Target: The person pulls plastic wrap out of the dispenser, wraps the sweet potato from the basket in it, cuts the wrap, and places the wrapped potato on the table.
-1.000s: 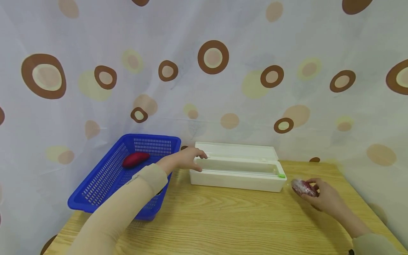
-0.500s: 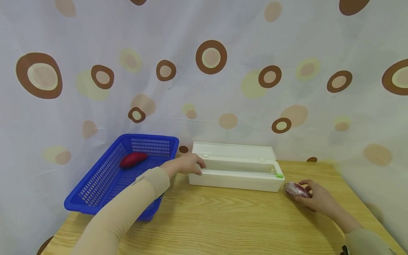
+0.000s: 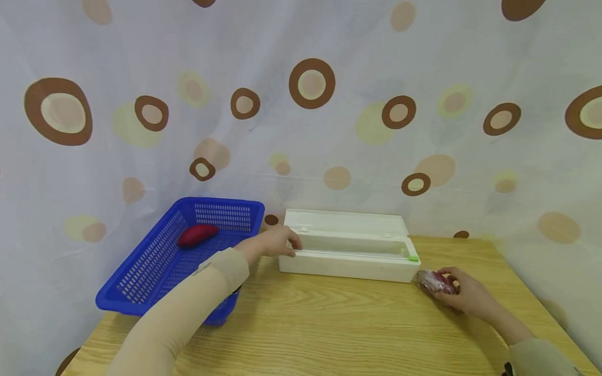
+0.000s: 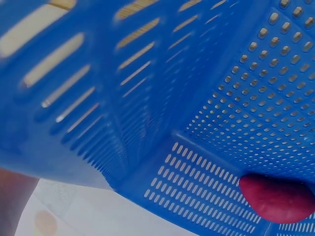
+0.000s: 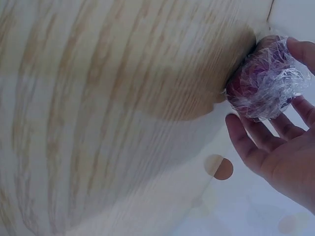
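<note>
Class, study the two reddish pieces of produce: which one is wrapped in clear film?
The wrapped piece held in the right hand: crinkled, shiny film covers it, while the other piece, lying in the blue basket, is bare.

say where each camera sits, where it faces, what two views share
Head: worn on the head, facing forward and down at the table; left hand and right hand show.
Left wrist: on that wrist, facing into the blue basket; perhaps a sliver of hand at lower left.
Right wrist: on that wrist, facing the wrapped bundle; right hand shows.
Head and left wrist share basket and red item.
</note>
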`<state>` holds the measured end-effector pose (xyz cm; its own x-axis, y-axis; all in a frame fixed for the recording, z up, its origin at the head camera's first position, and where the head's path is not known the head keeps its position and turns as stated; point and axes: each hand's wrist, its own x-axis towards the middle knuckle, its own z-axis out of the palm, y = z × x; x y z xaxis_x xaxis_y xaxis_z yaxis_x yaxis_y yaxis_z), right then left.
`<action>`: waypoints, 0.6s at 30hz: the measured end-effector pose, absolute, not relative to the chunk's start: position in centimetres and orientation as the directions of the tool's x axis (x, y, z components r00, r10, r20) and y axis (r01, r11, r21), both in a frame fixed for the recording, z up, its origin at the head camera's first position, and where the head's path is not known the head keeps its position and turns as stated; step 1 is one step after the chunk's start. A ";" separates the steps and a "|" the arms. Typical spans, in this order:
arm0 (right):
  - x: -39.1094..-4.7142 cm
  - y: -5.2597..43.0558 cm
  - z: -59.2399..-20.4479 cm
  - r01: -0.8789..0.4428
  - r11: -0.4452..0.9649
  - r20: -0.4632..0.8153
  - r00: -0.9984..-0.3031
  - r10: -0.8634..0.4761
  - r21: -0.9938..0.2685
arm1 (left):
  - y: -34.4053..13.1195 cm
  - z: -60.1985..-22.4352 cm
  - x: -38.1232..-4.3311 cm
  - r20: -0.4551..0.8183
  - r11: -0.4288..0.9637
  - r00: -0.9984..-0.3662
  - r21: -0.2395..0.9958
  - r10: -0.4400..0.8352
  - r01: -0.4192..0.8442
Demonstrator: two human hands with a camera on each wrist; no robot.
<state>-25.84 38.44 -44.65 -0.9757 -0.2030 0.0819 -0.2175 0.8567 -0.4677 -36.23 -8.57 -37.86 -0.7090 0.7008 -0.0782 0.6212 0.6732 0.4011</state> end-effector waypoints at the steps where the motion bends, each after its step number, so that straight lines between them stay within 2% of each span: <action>1: -25.8 38.4 -44.6 -0.219 0.852 0.082 -0.975 -0.205 -0.476 | -8.5 -37.9 -36.2 -0.075 0.677 -0.714 0.399 0.696 0.618; 6: -26.0 38.1 -44.0 -0.270 0.844 0.155 -0.963 -0.222 -0.463 | -8.3 -38.1 -36.2 -0.061 0.711 -0.749 0.374 0.659 0.595; 11: -26.8 37.0 -42.5 -0.360 0.842 0.276 -0.924 -0.263 -0.402 | -8.4 -38.0 -36.1 -0.032 0.701 -0.740 0.350 0.672 0.621; 18: -28.3 34.9 -40.8 -0.392 0.832 0.254 -0.916 -0.311 -0.394 | -8.4 -37.8 -36.1 -0.001 0.685 -0.728 0.340 0.686 0.645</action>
<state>-28.35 34.86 -40.81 -0.9158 -0.3110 0.2542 -0.3917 0.8316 -0.3938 -36.12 -8.36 -37.82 -0.7279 0.6857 -0.0014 0.6445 0.6849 0.3399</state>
